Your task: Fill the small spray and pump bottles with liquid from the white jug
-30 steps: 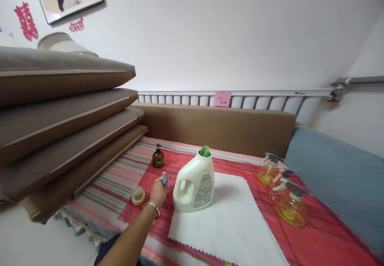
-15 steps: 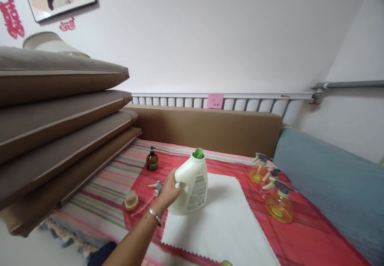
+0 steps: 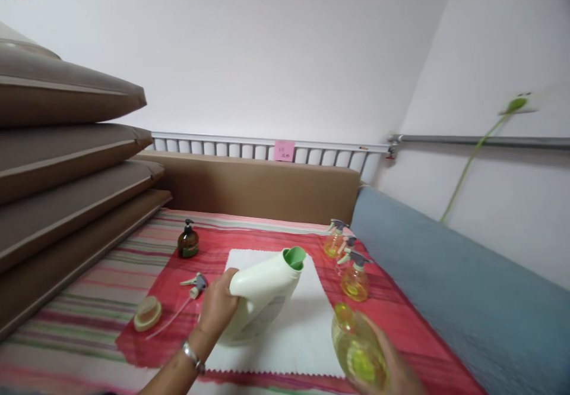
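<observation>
My left hand (image 3: 219, 305) is closed round the handle of a large white detergent bottle (image 3: 262, 291). The bottle tilts to the right, and a green spout (image 3: 294, 258) shows in its uncapped mouth. At the lower right my right hand (image 3: 392, 359) grips a clear spray bottle (image 3: 360, 350) without its head, with yellow liquid inside. Its neck leans toward the detergent bottle, a gap apart from the spout. Left of my left hand lies a loose trigger spray head (image 3: 196, 285) with its tube. A pale cap (image 3: 147, 313) sits beside it.
Several spray bottles (image 3: 355, 282) stand at the right on the red cloth (image 3: 307, 234). A brown pump bottle (image 3: 188, 242) stands at the back left. A white cloth (image 3: 307, 324) lies under the detergent bottle. Stacked brown cushions (image 3: 66, 163) rise on the left; a blue pad (image 3: 427, 264) bounds the right.
The detergent bottle has gone from nearly upright to tilted rightward. My right hand has come into view holding the headless spray bottle. The view has turned to the right.
</observation>
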Available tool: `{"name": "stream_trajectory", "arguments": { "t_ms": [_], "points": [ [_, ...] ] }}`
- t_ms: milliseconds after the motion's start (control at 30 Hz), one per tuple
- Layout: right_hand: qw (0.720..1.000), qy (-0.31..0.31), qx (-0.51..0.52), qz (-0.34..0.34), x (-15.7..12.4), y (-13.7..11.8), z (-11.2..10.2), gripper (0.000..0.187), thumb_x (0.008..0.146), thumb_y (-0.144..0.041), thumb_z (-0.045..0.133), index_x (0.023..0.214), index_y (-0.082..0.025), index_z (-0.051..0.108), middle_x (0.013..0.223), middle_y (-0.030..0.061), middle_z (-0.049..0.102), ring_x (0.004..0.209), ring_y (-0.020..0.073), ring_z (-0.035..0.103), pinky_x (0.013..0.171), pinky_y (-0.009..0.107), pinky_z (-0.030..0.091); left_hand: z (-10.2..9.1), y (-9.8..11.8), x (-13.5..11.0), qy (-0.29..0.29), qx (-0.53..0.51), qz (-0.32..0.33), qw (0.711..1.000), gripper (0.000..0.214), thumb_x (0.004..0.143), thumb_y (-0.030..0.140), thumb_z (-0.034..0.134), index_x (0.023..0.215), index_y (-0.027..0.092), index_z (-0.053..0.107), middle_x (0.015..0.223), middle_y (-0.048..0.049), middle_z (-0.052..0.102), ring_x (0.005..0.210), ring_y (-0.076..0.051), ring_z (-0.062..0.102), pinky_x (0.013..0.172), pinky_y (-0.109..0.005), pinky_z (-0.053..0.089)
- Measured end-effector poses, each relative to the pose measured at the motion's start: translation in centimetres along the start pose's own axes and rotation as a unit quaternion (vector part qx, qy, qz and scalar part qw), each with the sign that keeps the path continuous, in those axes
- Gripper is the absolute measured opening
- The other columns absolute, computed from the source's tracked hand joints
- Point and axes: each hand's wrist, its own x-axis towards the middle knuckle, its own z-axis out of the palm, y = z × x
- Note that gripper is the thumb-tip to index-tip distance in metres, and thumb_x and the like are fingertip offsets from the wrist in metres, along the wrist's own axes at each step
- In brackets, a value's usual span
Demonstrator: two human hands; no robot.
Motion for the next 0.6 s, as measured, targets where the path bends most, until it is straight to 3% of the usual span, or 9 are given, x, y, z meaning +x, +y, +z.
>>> {"name": "stream_trajectory", "arguments": {
  "t_ms": [100, 233, 433, 600],
  "points": [
    [0.994, -0.018, -0.099, -0.035, 3.5, -1.7, -3.0, 0.075, 0.061, -0.032, 0.063, 0.13, -0.019, 0.037, 0.132, 0.0145, 0.05, 0.12, 0.0327, 0.05, 0.1, 0.047, 0.041, 0.1, 1.0, -0.4, -0.046, 0.078, 0.006, 0.996, 0.024, 0.073, 0.008, 0.045, 0.085, 0.022, 0.059, 0.075, -0.001, 0.068, 0.073, -0.02, 0.064, 0.063, -0.024, 0.041],
    [0.966, -0.034, -0.212, -0.141, 7.6, -4.4, -5.4, 0.068, 0.069, -0.03, 0.061, 0.131, -0.019, 0.037, 0.134, 0.0132, 0.049, 0.124, 0.0291, 0.045, 0.103, 0.047, 0.038, 0.5, 1.7, -0.1, -0.085, 0.151, 0.001, 0.985, 0.024, 0.075, 0.007, 0.043, 0.087, 0.023, 0.056, 0.079, -0.0012, 0.069, 0.078, -0.019, 0.066, 0.063, -0.022, 0.04],
    [0.889, -0.042, -0.351, -0.293, 11.3, -6.5, -6.7, 0.058, 0.076, -0.027, 0.06, 0.129, -0.014, 0.039, 0.125, 0.0166, 0.056, 0.115, 0.029, 0.052, 0.095, 0.046, 0.046, 0.8, 2.0, 0.5, -0.097, 0.202, -0.015, 0.974, 0.023, 0.078, 0.008, 0.043, 0.092, 0.023, 0.054, 0.083, -0.0026, 0.069, 0.083, -0.021, 0.066, 0.064, -0.023, 0.039],
    [0.868, -0.054, -0.377, -0.319, 12.5, -7.7, -7.0, 0.065, 0.068, -0.014, 0.063, 0.129, -0.016, 0.041, 0.124, 0.0144, 0.056, 0.112, 0.0282, 0.053, 0.094, 0.044, 0.046, 0.8, 2.5, 0.5, -0.098, 0.215, -0.016, 0.972, 0.021, 0.079, 0.009, 0.043, 0.09, 0.023, 0.053, 0.08, -0.0021, 0.07, 0.08, -0.021, 0.066, 0.061, -0.024, 0.036]
  ]
}}
